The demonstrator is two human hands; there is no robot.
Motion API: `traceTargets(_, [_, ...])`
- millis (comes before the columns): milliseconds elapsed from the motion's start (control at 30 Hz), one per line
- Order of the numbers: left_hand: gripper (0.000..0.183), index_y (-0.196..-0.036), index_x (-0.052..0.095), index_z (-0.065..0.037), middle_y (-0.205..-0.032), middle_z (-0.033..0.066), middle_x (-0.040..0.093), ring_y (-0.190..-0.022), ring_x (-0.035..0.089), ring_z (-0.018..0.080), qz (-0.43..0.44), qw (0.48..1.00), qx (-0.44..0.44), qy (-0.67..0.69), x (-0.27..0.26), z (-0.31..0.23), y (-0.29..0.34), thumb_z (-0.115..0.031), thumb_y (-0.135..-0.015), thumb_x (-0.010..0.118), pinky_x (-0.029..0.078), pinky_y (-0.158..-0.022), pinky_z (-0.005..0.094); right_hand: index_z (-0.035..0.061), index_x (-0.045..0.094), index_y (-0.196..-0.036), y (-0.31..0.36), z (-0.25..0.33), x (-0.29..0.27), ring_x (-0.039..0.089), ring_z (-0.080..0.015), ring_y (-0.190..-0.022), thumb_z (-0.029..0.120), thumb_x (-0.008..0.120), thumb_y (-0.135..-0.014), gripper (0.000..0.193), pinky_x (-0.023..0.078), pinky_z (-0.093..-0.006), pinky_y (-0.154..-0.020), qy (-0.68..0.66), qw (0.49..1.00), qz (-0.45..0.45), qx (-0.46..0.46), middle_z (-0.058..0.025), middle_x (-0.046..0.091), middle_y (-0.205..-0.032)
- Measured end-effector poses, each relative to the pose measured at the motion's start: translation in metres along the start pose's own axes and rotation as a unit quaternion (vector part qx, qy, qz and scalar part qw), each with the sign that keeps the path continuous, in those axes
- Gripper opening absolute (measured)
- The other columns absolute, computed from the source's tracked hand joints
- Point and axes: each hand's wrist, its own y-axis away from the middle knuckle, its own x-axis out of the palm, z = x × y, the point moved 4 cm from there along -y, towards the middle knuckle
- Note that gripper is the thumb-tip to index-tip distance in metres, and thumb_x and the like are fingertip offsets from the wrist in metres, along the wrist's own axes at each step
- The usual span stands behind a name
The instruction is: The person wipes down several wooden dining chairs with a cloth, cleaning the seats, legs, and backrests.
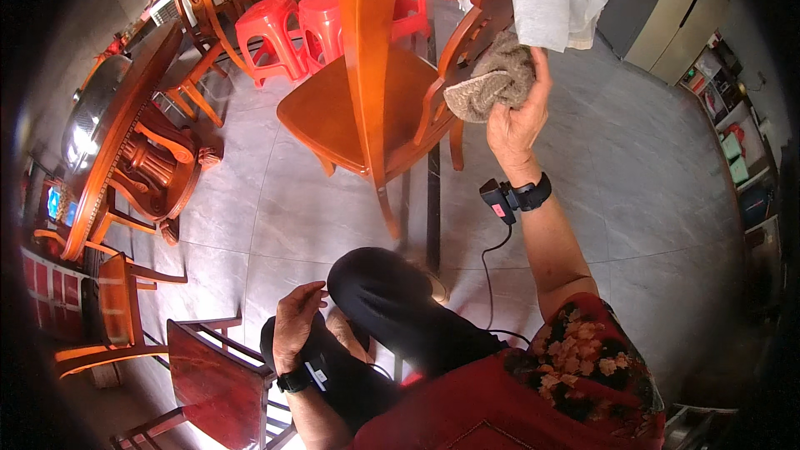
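Observation:
My right hand point(521, 112) is raised at the upper right, its fingers wrapped round a folded grey-brown cloth point(493, 83). The cloth lies against or just beside the carved wooden back point(446, 96) of an orange-brown chair; whether they touch I cannot tell. White cloth or sheeting point(550, 0) hangs just above that hand. A long curved wooden piece point(364, 58) crosses in front of the chair seat point(329, 108). Low by my bent knee, my left hand point(298, 317) is loosely open, with nothing visible in it. Both wrists wear black straps; the right one carries a small device point(508, 197).
Red plastic stools point(267, 29) stand behind the chair, near more wooden chairs. A carved round table point(125, 142) is at left. A dark red wooden seat point(218, 387) sits at lower left. Shelves point(742, 129) line the right side. A cable point(485, 283) trails across grey floor tiles point(658, 192).

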Motion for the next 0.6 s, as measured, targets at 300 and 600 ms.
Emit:
traceTargets(300, [0.028,-0.121,0.062,0.003,-0.103,0.0087,0.069,-0.087,0.063,0.0137,0.002,1.0,0.006,-0.025,0.002,0.003,-0.002,-0.01,-0.097,0.059,0.05,-0.08,0.0255,-0.0064,0.034,-0.143,-0.026,0.02,0.018,0.046,-0.0455,-0.121,-0.002,0.048,-0.077,0.068,0.036,-0.0474,-0.107,0.177,0.975,0.05,-0.128,-0.0279,0.047,-0.133])
traceTargets(600, [0.027,-0.121,0.063,0.004,-0.099,0.0079,0.07,-0.084,0.062,0.0131,-0.012,0.999,-0.001,-0.042,0.005,-0.006,-0.002,-0.007,-0.096,0.058,0.05,-0.079,0.0244,-0.0034,0.034,-0.145,-0.031,0.034,0.026,0.052,-0.0404,-0.111,-0.012,0.053,-0.071,0.077,0.042,-0.0481,-0.095,0.19,0.968,0.101,-0.13,-0.0236,0.059,-0.118])
